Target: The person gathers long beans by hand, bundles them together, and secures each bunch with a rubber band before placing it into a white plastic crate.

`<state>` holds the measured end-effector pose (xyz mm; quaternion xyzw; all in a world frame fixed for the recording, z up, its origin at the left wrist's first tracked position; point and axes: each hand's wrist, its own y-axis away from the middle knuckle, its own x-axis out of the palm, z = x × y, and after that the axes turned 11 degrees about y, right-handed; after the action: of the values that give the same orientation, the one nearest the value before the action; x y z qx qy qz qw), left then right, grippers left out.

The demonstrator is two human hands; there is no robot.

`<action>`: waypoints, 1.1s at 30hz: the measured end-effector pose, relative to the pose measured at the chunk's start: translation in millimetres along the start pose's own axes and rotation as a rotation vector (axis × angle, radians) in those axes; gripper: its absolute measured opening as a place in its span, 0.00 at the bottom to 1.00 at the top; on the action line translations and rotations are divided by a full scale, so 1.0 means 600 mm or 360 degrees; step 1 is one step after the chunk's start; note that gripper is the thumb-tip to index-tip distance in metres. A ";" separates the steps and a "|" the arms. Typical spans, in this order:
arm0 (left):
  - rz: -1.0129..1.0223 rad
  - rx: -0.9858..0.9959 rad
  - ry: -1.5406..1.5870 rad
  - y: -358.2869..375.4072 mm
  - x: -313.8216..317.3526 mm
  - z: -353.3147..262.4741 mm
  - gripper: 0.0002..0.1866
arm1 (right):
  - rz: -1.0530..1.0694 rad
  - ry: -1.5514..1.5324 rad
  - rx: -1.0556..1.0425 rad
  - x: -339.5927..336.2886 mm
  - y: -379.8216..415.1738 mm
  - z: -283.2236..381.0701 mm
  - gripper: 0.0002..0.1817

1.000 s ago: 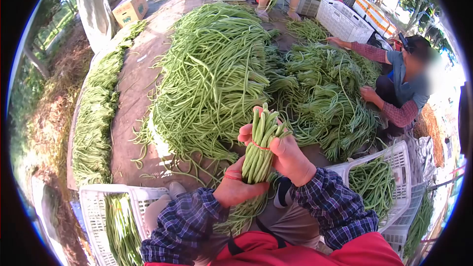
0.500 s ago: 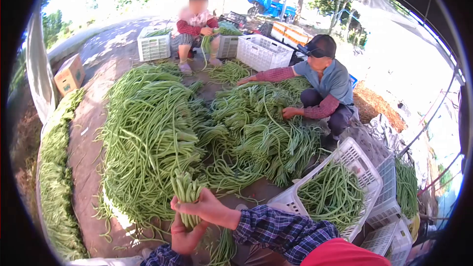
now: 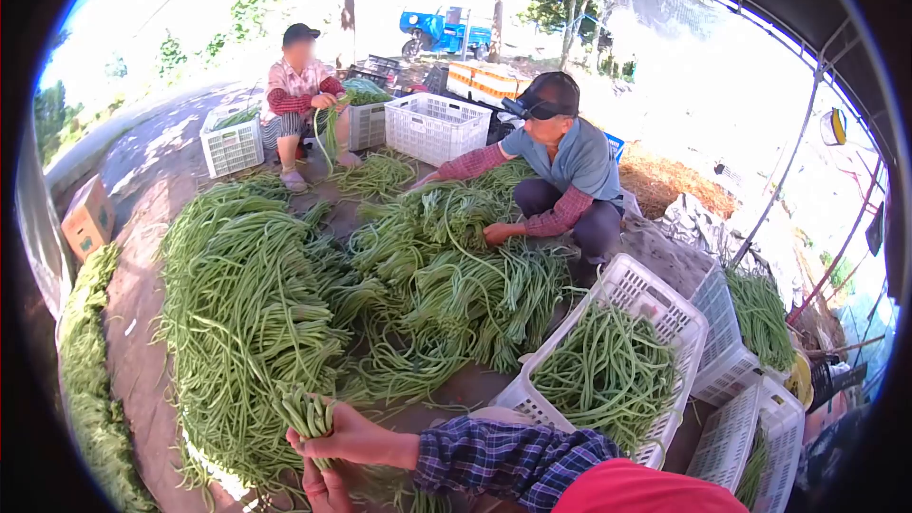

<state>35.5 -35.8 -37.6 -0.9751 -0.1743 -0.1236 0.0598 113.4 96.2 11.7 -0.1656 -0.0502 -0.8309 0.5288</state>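
My right hand (image 3: pixel 347 437) is wrapped round a bunch of green long beans (image 3: pixel 302 412), whose gathered ends stick up above my fingers. Just below, my left hand (image 3: pixel 328 492) is closed about the lower part of the same bunch, partly cut off by the bottom of the view. More long beans hang down under my right forearm, blurred. Right behind the bunch lies a large heap of long beans (image 3: pixel 252 313). To the right of my hands stands a tilted white crate (image 3: pixel 679 318), with loose long beans (image 3: pixel 613 370) inside.
A second bean heap (image 3: pixel 456 266) lies farther right, where a co-worker (image 3: pixel 570 166) in a cap reaches into it. Another person (image 3: pixel 302 100) sits at the back, holding beans, between white crates (image 3: pixel 437 128). More crates (image 3: pixel 727 323) stand at right; a cardboard box (image 3: pixel 88 217) is at left.
The view has swung right, so the scene sits farther left. My hands and the bunch appear lower and farther left, with the left hand now mostly at the bottom edge.
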 end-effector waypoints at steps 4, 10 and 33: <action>-0.0086 0.0018 -0.0028 0.000 0.002 -0.006 0.31 | -0.0001 0.0007 -0.0034 0.001 -0.003 -0.007 0.27; -0.0097 0.0093 -0.0094 -0.008 0.010 -0.044 0.27 | -0.0062 0.0168 -0.0062 -0.004 -0.008 -0.008 0.27; 0.0023 0.0168 -0.0221 -0.021 -0.018 -0.056 0.15 | 0.0127 0.0109 0.0160 -0.016 -0.014 0.028 0.34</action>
<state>14.0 -32.9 -7.3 -0.9780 -0.1774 -0.0457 0.0998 113.1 112.5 24.9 -0.1120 -0.0671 -0.8108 0.5706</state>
